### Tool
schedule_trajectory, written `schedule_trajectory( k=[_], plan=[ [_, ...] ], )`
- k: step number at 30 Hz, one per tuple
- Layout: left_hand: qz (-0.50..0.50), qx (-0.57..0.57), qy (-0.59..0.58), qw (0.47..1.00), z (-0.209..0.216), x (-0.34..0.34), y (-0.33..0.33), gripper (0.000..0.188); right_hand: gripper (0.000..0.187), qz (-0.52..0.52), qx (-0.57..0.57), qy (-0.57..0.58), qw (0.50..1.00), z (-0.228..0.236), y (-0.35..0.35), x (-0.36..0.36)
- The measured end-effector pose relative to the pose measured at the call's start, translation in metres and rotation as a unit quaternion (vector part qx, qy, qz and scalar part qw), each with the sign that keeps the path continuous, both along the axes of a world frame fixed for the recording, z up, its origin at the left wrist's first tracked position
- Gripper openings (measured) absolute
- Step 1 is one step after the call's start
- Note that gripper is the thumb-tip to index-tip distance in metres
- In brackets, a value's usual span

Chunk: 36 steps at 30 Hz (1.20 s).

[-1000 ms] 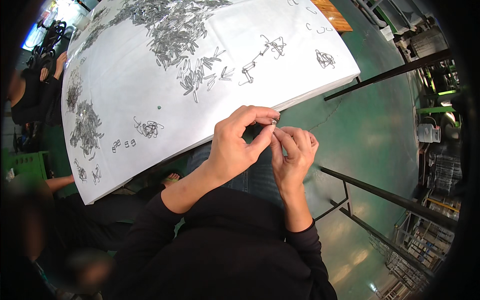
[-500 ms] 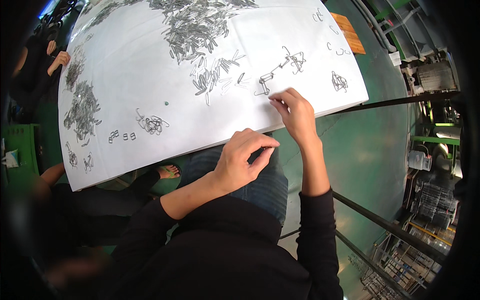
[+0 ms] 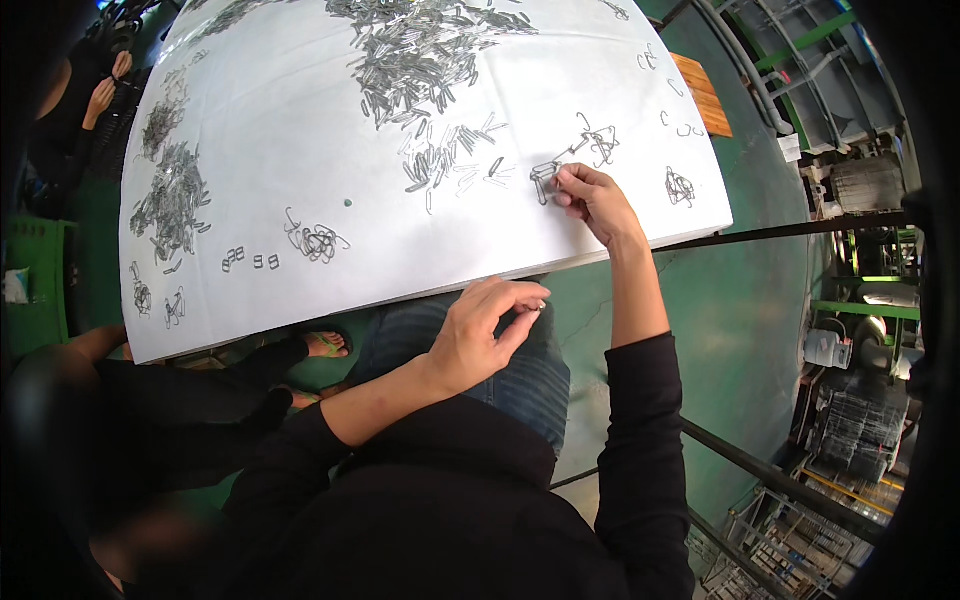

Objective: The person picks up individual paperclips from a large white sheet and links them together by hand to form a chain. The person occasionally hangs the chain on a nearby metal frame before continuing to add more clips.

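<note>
My left hand [image 3: 478, 335] hangs over my lap, just off the table's near edge. Its thumb and forefinger pinch a small shiny metal piece [image 3: 541, 306], mostly hidden by the fingers. Over the white table, my right hand [image 3: 603, 205] is closed at the fingertips on a bent wire hook [image 3: 543, 185], at the near end of a loose string of such hooks. Farther along lies a tangle of wire hooks [image 3: 601, 145]. Short metal links [image 3: 455, 155] are scattered to the left of my right hand.
A large heap of metal links [image 3: 415, 70] covers the far middle of the white table [image 3: 430, 245]. Other hook piles [image 3: 318, 242] lie left and right. Another person's hands [image 3: 102, 95] are beyond the left edge. A wooden board [image 3: 703, 95] stands at the right.
My right hand has moved up to the wire hooks and closed its fingertips there. A shiny piece now shows at my left fingertips. The whole view has shifted slightly.
</note>
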<state>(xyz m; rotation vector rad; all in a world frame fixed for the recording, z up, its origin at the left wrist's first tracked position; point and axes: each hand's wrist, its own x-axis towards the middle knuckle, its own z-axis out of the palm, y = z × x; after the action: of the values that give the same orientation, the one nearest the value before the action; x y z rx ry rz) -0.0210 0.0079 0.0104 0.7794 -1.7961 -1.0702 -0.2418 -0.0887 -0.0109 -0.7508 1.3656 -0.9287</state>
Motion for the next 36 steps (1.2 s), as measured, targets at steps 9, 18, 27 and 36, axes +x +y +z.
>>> schedule_trajectory(
  k=[9, 18, 27, 36],
  plan=[
    [0.012, -0.007, -0.008, 1.000, -0.001, -0.002, -0.001, 0.036, 0.012, -0.128, -0.077, -0.131, 0.980, 0.038, 0.125, 0.045],
    [0.008, -0.021, -0.035, 0.999, 0.004, -0.006, 0.001, 0.035, 0.008, -0.246, -0.180, -0.040, 0.952, 0.040, 0.161, 0.083],
    [-0.017, -0.018, -0.021, 0.999, 0.000, -0.005, -0.006, 0.039, 0.004, -0.287, -0.298, 0.066, 0.908, 0.032, 0.160, 0.096],
    [0.094, -0.170, -0.228, 0.954, -0.049, -0.004, -0.145, 0.012, 0.005, -0.307, -0.271, 0.072, 0.909, 0.026, 0.167, 0.094]
  ],
)
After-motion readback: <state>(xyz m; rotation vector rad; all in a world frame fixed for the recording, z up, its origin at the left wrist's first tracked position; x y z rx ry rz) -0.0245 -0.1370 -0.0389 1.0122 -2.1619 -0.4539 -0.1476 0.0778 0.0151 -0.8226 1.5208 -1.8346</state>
